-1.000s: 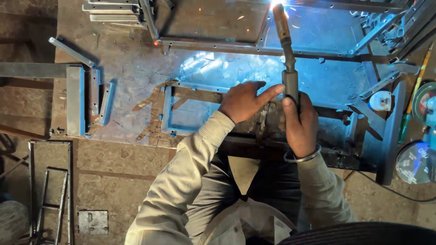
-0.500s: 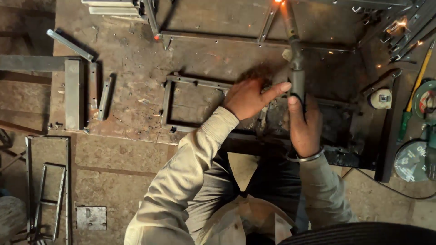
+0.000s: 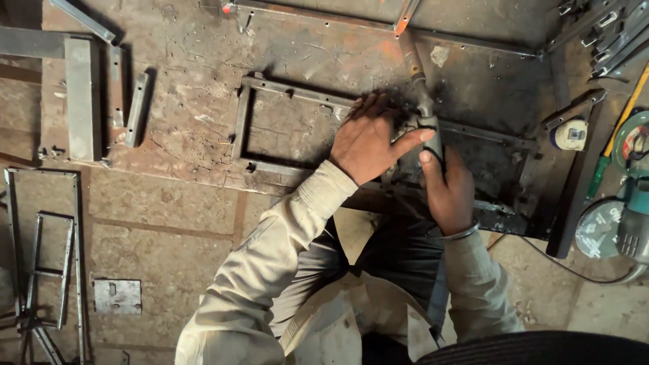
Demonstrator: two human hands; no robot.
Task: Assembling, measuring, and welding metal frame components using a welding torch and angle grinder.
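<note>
Right hand closed around grey metal welding holder, rod tip glowing orange near top bar. Left hand spread flat, open, pressing rectangular rusty steel frame on stained work table, forefinger touching holder. Better to press frame firmly, guide tip slowly. Green angle grinder far right of frame.

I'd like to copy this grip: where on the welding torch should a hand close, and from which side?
Probably the thick handle end of the welding torch, from the near side, as the right hand does. Its slim neck runs away toward the glowing tip, while the left hand steadies alongside.
</note>
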